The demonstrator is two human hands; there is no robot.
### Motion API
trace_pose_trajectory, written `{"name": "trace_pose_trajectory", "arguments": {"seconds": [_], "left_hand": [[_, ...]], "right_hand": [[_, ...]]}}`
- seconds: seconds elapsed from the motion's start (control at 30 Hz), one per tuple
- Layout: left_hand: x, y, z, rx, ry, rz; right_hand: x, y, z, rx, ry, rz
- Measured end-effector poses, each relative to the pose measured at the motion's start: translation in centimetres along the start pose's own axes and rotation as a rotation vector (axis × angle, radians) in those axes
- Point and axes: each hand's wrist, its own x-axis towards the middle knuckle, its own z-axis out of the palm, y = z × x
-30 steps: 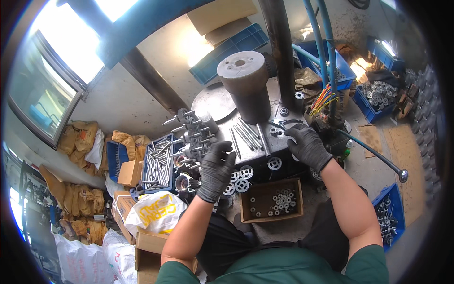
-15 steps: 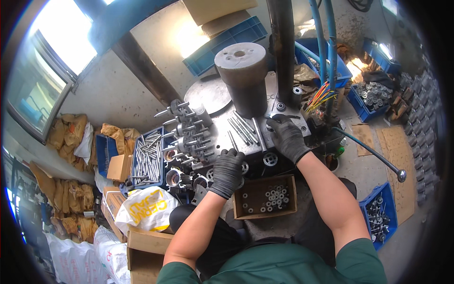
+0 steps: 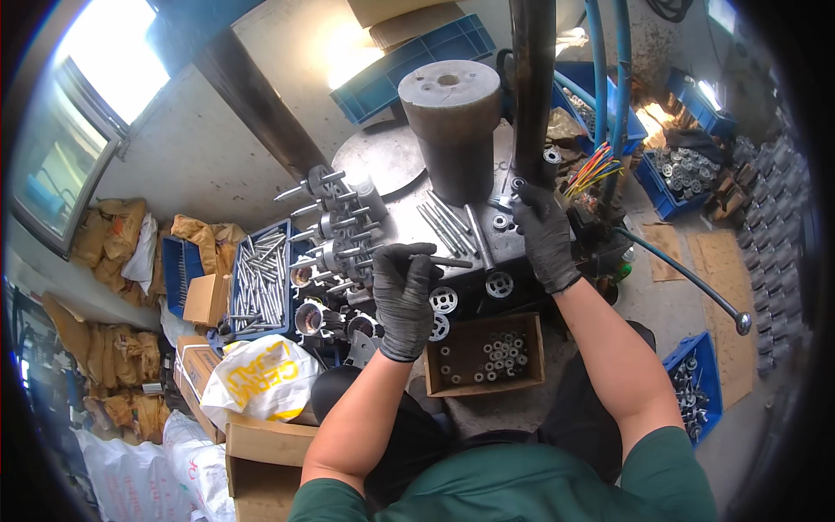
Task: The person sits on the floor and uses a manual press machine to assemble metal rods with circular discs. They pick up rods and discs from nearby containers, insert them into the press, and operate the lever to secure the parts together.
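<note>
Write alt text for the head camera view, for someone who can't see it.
A person in black gloves works at a metal press table: the left hand holds a long metal pin, while the right hand touches small parts beside a dark column. A cardboard box of small metal rings sits below.

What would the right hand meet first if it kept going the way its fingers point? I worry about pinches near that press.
Probably the dark upright column: the right hand points up the picture, fingertips at its foot beside a small ring. Depth is unclear.
</note>
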Motion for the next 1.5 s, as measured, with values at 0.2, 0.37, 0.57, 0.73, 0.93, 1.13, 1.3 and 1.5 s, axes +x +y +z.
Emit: {"name": "trace_pose_trajectory", "arguments": {"seconds": [0.2,0.37,0.57,0.73,0.93,1.13,1.3,1.5], "left_hand": [[-1.3,-0.3,2.7,-0.424,-0.040,-0.206],[-3.4,-1.1,4.9,-0.417,-0.310,-0.481],[-5.2,-3.5,5.7,-0.235,-0.446,-0.408],[-4.9,-2.5,4.9,0.026,-0.596,-0.418],[-5.3,-1.7,5.1,0.239,-0.706,-0.400],[-5.1,-1.8,5.1,0.194,-0.717,-0.476],[-5.1,-1.9,5.1,0.181,-0.693,-0.434],[-5.7,-3.5,5.3,0.232,-0.661,-0.439]], "right_hand": [[-4.2,0.2,-0.9,0.836,-0.044,0.826],[-5.9,-0.6,-1.3,1.052,-0.099,0.989],[-7.0,-2.5,-2.9,0.656,-0.266,0.849],[-6.8,-2.7,-3.8,0.843,-0.196,0.762],[-6.6,-4.1,-4.6,0.808,-0.231,0.722],[-6.3,-3.8,-5.8,0.664,-0.349,0.568],[-7.0,-4.3,-5.4,0.656,-0.219,0.533],[-6.9,-4.0,-6.2,0.624,-0.375,0.644]]}}
